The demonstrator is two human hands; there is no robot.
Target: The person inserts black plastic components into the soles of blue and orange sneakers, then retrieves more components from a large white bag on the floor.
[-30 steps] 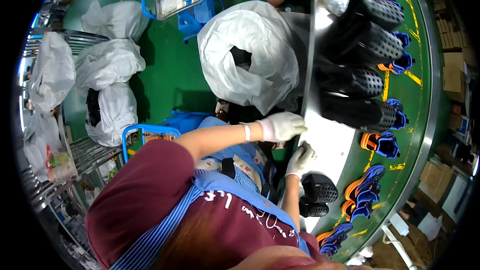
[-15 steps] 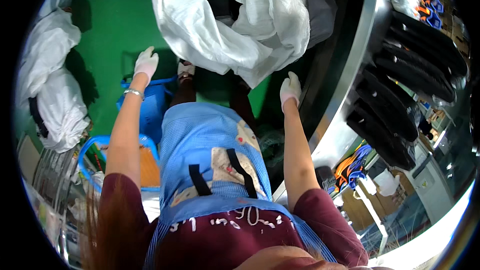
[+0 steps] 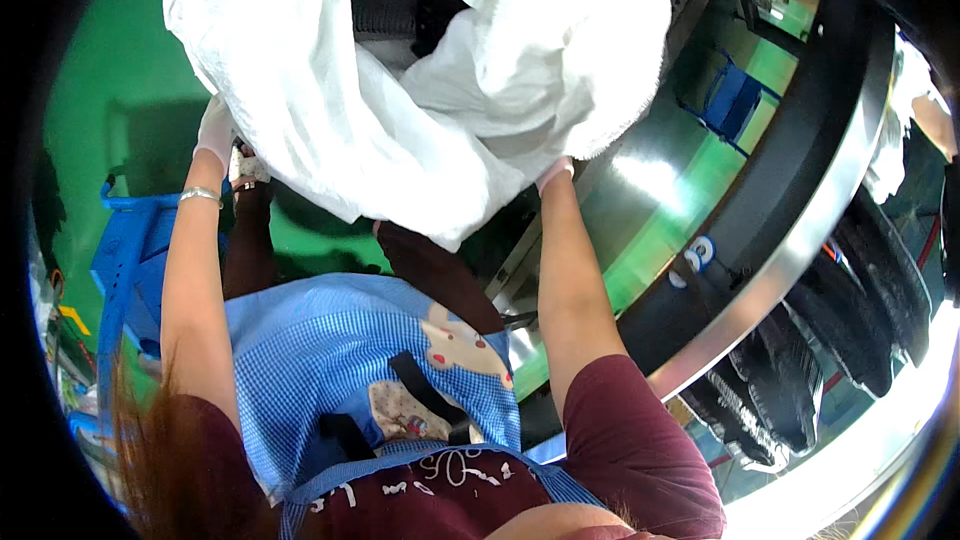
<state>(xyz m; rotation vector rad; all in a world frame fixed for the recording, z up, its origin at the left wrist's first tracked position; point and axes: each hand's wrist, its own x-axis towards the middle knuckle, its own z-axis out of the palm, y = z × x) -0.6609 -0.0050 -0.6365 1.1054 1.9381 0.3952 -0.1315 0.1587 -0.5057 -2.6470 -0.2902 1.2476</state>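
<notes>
A large white cloth sack (image 3: 290, 70) bulges in front of me at the top of the view, its mouth gaping. Inside the opening lies dark knitted fabric (image 3: 392, 2). My left hand (image 3: 213, 130), in a thin white glove, grips the sack at its left side, its fingertips hidden by the cloth. On the near right side my right hand (image 3: 555, 173), gloved as well, is tucked under the sack's edge and mostly covered. Both arms are stretched forward, one to each side of the sack.
A blue plastic stool (image 3: 140, 260) stands on the green floor (image 3: 110, 70) at left. To the right runs a curved metal-edged counter (image 3: 760, 300) with black garment-like pieces (image 3: 850, 300) beyond it. A blue chair (image 3: 735, 100) shows through the gap below.
Both hands, earlier free and apart from the sack, have come to its sides. The sack looks larger and closer. My viewpoint has shifted right, with the stool now farther left.
</notes>
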